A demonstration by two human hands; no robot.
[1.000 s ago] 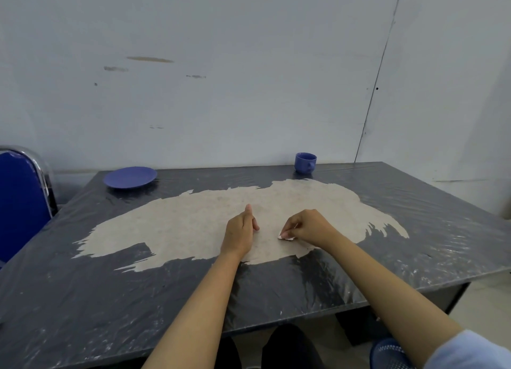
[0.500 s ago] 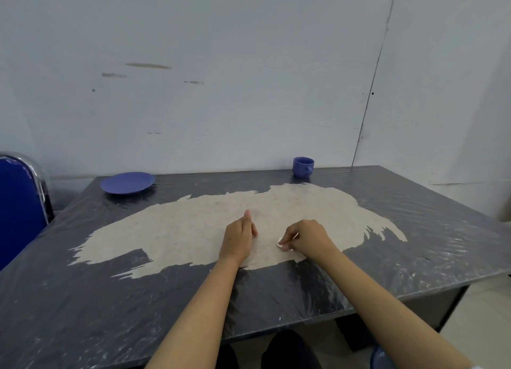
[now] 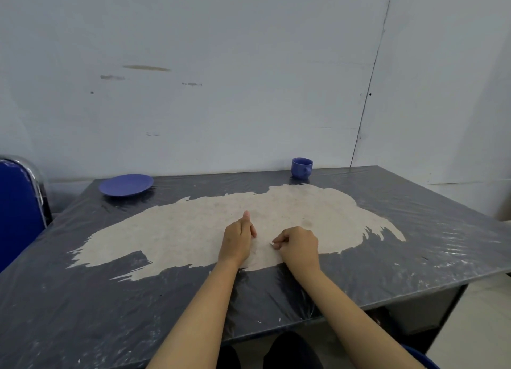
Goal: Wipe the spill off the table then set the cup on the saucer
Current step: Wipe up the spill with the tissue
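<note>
A plain white wall (image 3: 221, 106) stands behind a dark table (image 3: 414, 258) that is covered with a shiny, wrinkled plastic film. A wide pale beige patch (image 3: 179, 230) lies across the middle of the table top, with ragged edges to both sides; both hands rest on its near part. If this patch is the spill or only worn surface, I cannot tell.

The right hand (image 3: 300, 245) is closed in a loose fist, knuckles up, and it pinches something small and white (image 3: 274, 244) between the fingertips, pressed to the table. This thing is too small to say what it is. The left hand (image 3: 237, 240) lies just beside it, curled with the thumb pointing away from the person, and it holds nothing that can be seen.

The blue cup (image 3: 301, 167) stands upright far beyond the right hand, near the back edge of the table. The blue saucer (image 3: 126, 184) lies far beyond the left hand, at the back corner, well apart from the cup. Further to the left of the left hand, a blue chair (image 3: 16, 208) with a metal frame stands beside the table.
</note>
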